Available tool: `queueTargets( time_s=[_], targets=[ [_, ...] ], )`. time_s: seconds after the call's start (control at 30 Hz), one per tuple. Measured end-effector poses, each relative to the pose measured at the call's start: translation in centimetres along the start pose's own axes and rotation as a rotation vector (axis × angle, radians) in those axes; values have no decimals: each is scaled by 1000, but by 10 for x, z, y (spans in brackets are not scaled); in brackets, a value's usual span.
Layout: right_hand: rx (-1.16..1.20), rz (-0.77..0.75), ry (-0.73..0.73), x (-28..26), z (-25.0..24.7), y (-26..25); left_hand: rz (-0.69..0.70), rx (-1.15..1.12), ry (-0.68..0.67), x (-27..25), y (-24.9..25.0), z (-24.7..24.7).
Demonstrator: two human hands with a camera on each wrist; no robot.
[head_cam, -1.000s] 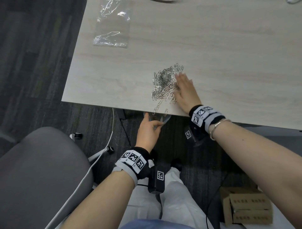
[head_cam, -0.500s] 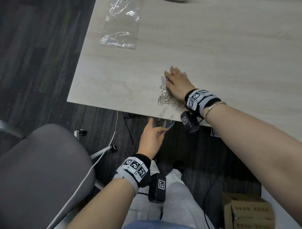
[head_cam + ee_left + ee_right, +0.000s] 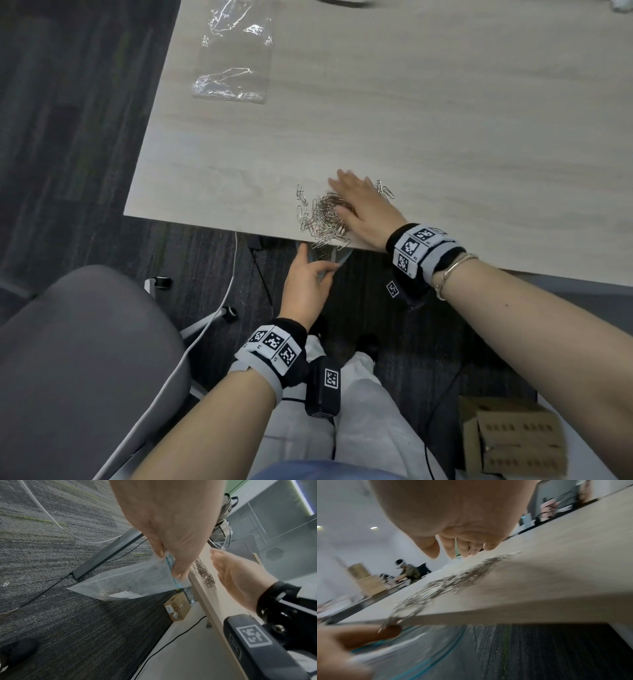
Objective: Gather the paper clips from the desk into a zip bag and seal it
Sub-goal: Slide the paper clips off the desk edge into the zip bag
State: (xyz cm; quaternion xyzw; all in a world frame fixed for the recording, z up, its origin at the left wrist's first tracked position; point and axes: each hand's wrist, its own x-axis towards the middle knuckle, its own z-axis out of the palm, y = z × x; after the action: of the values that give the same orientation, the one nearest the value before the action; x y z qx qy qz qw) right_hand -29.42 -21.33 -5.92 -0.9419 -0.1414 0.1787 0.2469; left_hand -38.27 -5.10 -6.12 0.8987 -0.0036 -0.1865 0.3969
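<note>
Head view: right hand lies flat, fingers straight, on the desk at the near edge, palm down against the right side of the paper clip pile; a few clips stick out past its far side. Several clips overhang the desk edge. Left hand sits just below the edge, pinching the mouth of a clear zip bag under the pile. A second clear plastic bag lies far left on the desk, well apart. Grey chair at left, cardboard box on the floor at right.

Left wrist view: left thumb and fingers pinch the zip bag at its blue-striped seal; bag hangs open-mouthed against the desk edge, some clips at its bottom. One clip lies on the carpet.

Right wrist view: blurred. Right fingers extended, holding nothing, over the clips.
</note>
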Motion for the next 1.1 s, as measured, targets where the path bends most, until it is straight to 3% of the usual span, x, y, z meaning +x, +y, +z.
queueTargets(
  time_s=[0.07,0.17,0.5,0.63,0.73,1.1],
  targets=[
    [28,133,89,-7,-6,13,-16,-1,-12,0,-2,2],
    [48,252,78,-18,-6,28,-15,-4,-24,-2,-3,6],
    [65,105,5,-56,28,3,25,-4,-48,-6,2,23],
    [68,178,102,-67,22,13,21,15,-59,-6,7,26],
    [28,217,72,-77,21,22,43,15,-43,-5,8,30],
    [-25,37,12,-103,48,4,48,6,-48,-6,10,35]
  ],
)
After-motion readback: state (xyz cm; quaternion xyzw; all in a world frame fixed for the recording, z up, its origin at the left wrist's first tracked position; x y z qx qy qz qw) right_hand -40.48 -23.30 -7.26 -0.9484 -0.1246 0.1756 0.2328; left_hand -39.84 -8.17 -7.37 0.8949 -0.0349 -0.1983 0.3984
